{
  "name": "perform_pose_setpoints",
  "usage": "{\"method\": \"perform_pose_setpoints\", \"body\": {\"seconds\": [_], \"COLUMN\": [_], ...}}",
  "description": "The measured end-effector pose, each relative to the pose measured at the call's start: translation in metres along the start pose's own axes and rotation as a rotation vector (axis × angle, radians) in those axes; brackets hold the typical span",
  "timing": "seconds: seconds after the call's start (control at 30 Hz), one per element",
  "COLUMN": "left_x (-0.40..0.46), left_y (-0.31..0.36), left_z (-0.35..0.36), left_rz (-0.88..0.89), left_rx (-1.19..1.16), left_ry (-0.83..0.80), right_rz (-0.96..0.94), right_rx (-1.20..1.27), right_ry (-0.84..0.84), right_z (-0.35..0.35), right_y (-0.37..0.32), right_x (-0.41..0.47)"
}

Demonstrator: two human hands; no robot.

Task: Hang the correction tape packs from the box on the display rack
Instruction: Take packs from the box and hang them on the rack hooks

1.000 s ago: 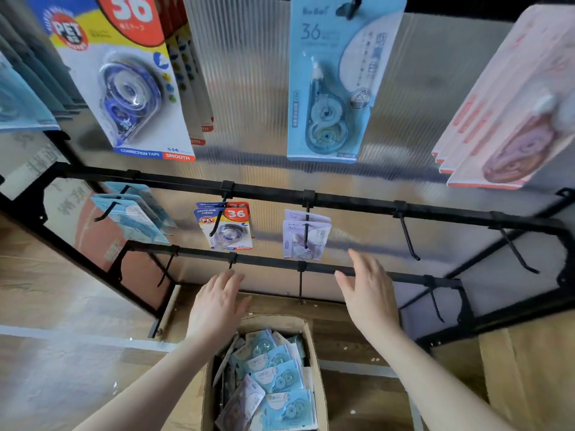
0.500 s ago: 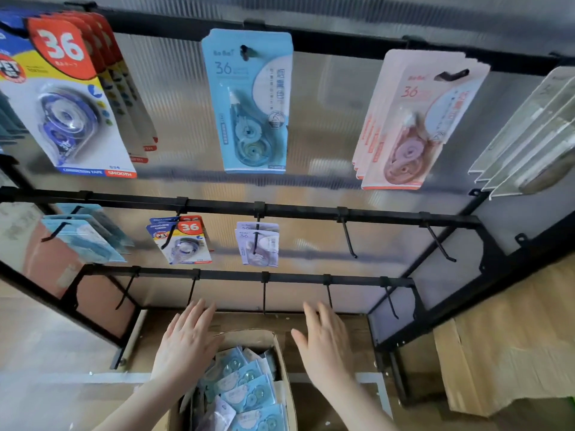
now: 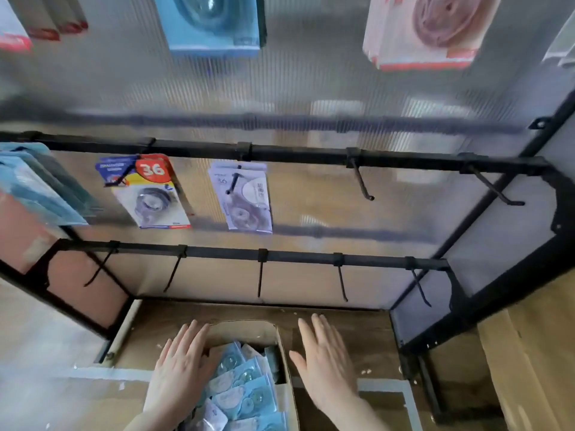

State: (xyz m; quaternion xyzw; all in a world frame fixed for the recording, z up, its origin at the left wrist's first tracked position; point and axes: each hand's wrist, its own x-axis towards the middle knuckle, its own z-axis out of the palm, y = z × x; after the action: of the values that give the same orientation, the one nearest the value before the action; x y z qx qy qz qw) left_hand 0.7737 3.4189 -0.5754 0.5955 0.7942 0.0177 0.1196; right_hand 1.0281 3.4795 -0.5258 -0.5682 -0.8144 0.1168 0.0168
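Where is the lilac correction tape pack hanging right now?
The lilac correction tape pack hangs in the middle of the upper black rail, right of the red "36" pack and left of an empty hook.

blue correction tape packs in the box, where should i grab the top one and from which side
Pinch the upper card edge of the top blue correction tape pack, coming from above through the cardboard box's open top. The packs lie overlapped, blisters up, so only edges stick out. The left hand is nearest; the right hand hovers outside.
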Motion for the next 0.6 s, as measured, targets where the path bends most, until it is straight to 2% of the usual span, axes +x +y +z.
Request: {"method": "perform_pose_setpoints", "body": {"seconds": [0.17,0.23,0.3,0.4,0.6], "left_x": [0.023,0.029,0.036,0.040,0.035], "left_y": [-0.030,-0.036,-0.042,-0.055,-0.061], "left_z": [0.116,0.152,0.183,0.220,0.237], "left_rz": [-0.049,-0.041,-0.031,-0.051,-0.061], "left_rx": [-0.035,-0.017,-0.022,-0.065,-0.068], "left_ry": [-0.095,-0.060,-0.007,0.025,-0.061], "right_rz": [-0.088,-0.153,-0.175,-0.214,-0.255], "right_rx": [-0.084,-0.092,-0.098,-0.106,-0.055], "right_ry": [0.084,0.134,0.088,0.071,0.098], "right_z": [0.123,0.161,0.191,0.224,0.250], "right_y": [0.018,0.020,0.021,0.021,0.020], "right_x": [0.027,0.037,0.046,0.056,0.066]}}
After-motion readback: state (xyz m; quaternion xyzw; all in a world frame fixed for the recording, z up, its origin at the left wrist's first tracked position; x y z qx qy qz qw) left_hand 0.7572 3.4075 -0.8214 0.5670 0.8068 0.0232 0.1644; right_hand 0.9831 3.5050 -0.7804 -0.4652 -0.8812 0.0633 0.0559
